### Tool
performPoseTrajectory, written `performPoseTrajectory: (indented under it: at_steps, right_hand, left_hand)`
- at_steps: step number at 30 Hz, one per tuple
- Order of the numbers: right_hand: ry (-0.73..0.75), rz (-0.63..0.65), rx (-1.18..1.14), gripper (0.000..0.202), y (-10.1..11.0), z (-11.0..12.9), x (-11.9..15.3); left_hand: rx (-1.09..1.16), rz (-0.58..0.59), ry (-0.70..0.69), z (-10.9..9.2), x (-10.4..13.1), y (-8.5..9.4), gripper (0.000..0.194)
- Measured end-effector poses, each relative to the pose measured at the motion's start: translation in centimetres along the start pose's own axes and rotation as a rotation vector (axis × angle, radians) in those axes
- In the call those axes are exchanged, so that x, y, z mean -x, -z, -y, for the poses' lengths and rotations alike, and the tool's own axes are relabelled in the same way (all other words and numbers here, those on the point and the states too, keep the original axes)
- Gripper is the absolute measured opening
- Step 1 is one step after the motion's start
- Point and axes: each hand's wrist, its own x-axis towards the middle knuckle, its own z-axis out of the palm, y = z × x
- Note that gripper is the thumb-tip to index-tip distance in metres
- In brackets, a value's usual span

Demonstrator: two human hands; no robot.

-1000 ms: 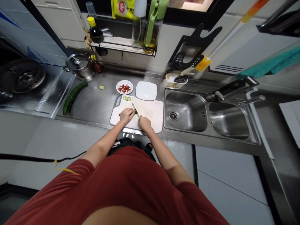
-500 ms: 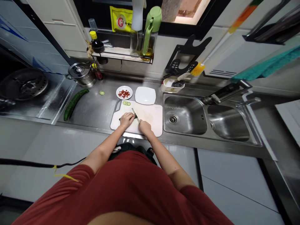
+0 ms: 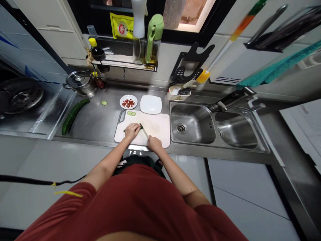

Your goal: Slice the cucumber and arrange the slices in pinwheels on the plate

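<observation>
My left hand [image 3: 132, 131] is closed over a short piece of cucumber [image 3: 141, 127], whose dark green ends show on both sides of the fingers. In my right hand [image 3: 154, 144] is a knife [image 3: 145, 131]; its blade lies against the cucumber's right end, close to my left fingertips. Both hands are over a white cutting board [image 3: 160, 132] with a grey edge. A few thin cucumber slices [image 3: 131, 113] lie in a row near the board's far left corner.
Behind the board are a plate of chopped red pieces [image 3: 128, 102] and a white square plate [image 3: 150, 104]. A whole cucumber [image 3: 74, 116], a cut end piece [image 3: 104, 102] and a steel pot [image 3: 80, 83] are at left. A double sink [image 3: 193, 122] adjoins at right.
The view has shifted, moving the scene left and slightly down. The knife's tip has come nearer to me, down toward the cucumber. My left hand keeps its hold on the piece.
</observation>
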Motion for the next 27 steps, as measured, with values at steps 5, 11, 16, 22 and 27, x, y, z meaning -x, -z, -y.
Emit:
performPoseTrajectory:
  at_steps: [5, 11, 16, 22, 27]
  right_hand:
    - [-0.011, 0.019, -0.002, 0.029, -0.1, -0.2, 0.6]
    - [-0.006, 0.013, -0.006, 0.029, -0.1, -0.3, 0.7]
    - [-0.006, 0.013, -0.009, 0.029, -0.1, -0.5, 1.0]
    - [-0.007, 0.019, -0.014, 0.028, -0.3, -0.8, 1.5]
    - [-0.002, 0.0, -0.019, 0.03, -0.3, -0.6, 1.1]
  left_hand:
    - [0.009, 0.008, 0.008, -0.3, 0.0, 0.3, 0.025]
    - [0.022, 0.003, 0.012, -0.3, 0.0, 0.3, 0.025]
    - [0.033, 0.005, 0.009, -0.2, -0.1, 0.3, 0.024]
    - [0.055, 0.026, 0.025, -0.2, -0.1, 0.5, 0.022]
    - [0.07, 0.038, 0.016, -0.2, -0.3, 0.6, 0.02]
